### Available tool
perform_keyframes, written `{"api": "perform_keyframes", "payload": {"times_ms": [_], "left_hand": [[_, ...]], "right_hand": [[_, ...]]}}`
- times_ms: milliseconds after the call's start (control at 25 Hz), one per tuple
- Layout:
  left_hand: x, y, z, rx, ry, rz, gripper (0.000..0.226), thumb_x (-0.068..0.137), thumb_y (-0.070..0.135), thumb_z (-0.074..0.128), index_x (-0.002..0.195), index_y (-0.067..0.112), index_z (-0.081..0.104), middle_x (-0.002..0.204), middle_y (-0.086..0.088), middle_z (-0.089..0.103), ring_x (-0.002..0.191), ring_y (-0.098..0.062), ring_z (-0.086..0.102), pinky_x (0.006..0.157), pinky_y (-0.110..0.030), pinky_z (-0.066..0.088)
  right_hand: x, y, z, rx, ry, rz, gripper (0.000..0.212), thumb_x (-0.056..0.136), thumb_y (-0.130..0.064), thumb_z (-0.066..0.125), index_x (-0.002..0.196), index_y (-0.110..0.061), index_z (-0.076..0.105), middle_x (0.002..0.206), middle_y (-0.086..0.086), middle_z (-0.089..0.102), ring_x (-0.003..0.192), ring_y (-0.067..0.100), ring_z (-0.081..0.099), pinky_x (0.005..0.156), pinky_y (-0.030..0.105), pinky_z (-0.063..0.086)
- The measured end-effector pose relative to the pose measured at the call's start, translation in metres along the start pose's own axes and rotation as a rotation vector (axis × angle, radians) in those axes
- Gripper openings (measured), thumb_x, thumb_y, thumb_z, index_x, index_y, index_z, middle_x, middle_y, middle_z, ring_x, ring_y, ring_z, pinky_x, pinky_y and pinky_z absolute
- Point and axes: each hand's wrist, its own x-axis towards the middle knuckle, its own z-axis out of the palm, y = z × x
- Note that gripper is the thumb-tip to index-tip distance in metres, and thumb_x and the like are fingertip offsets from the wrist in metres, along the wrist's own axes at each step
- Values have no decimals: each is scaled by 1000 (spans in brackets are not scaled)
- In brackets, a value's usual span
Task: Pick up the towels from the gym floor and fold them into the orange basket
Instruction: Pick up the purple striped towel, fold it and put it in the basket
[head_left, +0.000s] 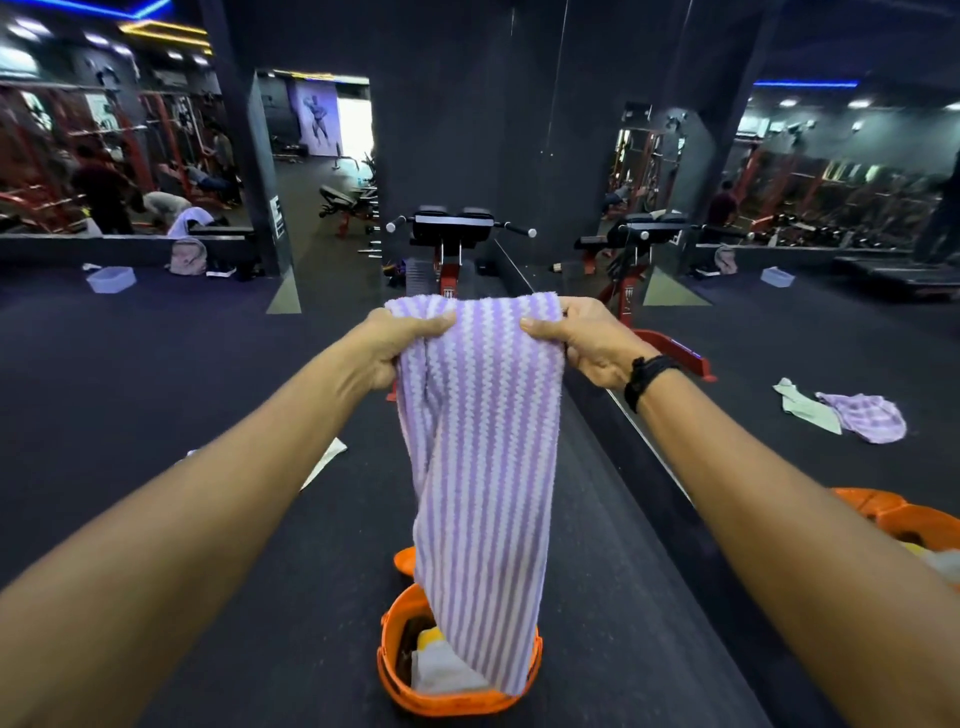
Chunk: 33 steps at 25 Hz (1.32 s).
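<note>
Dark gym floor (208, 364), orange basket (400, 691) standing on it, pale cloth (324, 460) lying flat, red-framed bench (449, 249) beyond

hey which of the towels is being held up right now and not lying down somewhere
The purple striped towel, gripped at its top edge by the left hand and right hand, hanging over the orange basket. The others lie on the floor or inside the basket.

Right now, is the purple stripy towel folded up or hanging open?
Hanging open. The left hand and right hand grip the purple striped towel by its top edge; it dangles into the orange basket.
</note>
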Motion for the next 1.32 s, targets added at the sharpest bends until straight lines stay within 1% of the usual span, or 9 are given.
{"api": "perform_keyframes", "payload": {"times_ms": [200, 280, 400, 480, 600, 840, 960, 1080, 1320], "left_hand": [[-11, 10, 4, 30, -50, -64, 51, 70, 0, 77, 117, -3, 59, 93, -15, 70, 74, -21, 71, 68, -38, 60], [4, 6, -4, -34, 89, -68, 83, 52, -3, 88, 126, -8, 49, 100, -21, 68, 71, -26, 72, 59, -43, 59], [27, -3, -10, -115, 227, -3, 148, 21, 4, 97, 146, 3, 18, 136, -16, 50, 96, -31, 68, 71, -52, 57], [5, 2, -1, -86, 177, 58, 128, 51, -2, 90, 150, 15, 12, 134, -5, 42, 96, -25, 64, 65, -41, 59], [-7, 6, -1, 163, 11, 147, 84, 60, -9, 82, 135, 12, 48, 116, -10, 58, 90, -19, 63, 62, -29, 58], [-5, 5, -13, 532, 53, 204, 37, 58, 13, 89, 90, 7, 71, 88, -11, 68, 76, -20, 63, 68, -29, 55], [5, 6, -17, 705, 110, 208, 35, 55, 36, 90, 75, 14, 72, 97, -12, 68, 91, -25, 61, 78, -34, 48], [0, 9, -16, 1052, 294, 277, 35, 55, 58, 84, 71, 31, 67, 105, 2, 56, 111, -25, 45, 93, -37, 42], [-14, 11, -31, 854, -73, 284, 48, 59, 38, 88, 73, -1, 64, 58, 1, 55, 53, -10, 49, 51, -22, 33]], "right_hand": [[4, 7, 2, 55, 173, -49, 24, 85, 1, 67, 108, 6, 63, 95, 14, 70, 78, 20, 70, 75, 35, 57], [1, 8, 10, 85, 196, -60, 19, 85, 3, 65, 104, 5, 63, 91, 13, 70, 74, 17, 70, 67, 31, 58], [-2, 8, 26, 119, 221, -93, 14, 85, 7, 64, 96, -1, 62, 89, 12, 69, 69, 14, 69, 60, 27, 58], [-3, 5, 25, 101, 124, -88, 33, 78, 13, 68, 107, 0, 58, 99, 16, 68, 79, 19, 71, 64, 29, 58], [-4, 2, 15, -119, 23, -88, 59, 69, 16, 73, 121, 1, 52, 115, 21, 65, 104, 34, 66, 83, 48, 57], [-7, 3, 13, -481, 199, -186, 26, 71, -6, 82, 92, 0, 68, 91, 16, 73, 86, 32, 71, 76, 53, 57], [-9, 6, 12, -653, 310, -254, 27, 74, -27, 82, 78, -4, 68, 86, 14, 72, 76, 19, 65, 74, 39, 55], [-10, 12, 7, -691, 245, -359, 23, 73, -40, 80, 74, -20, 69, 91, 7, 70, 91, 24, 64, 84, 43, 53], [-20, 15, -3, -313, 20, -152, 56, 67, -8, 84, 107, -8, 45, 99, 21, 69, 91, 34, 68, 84, 51, 53]]}}
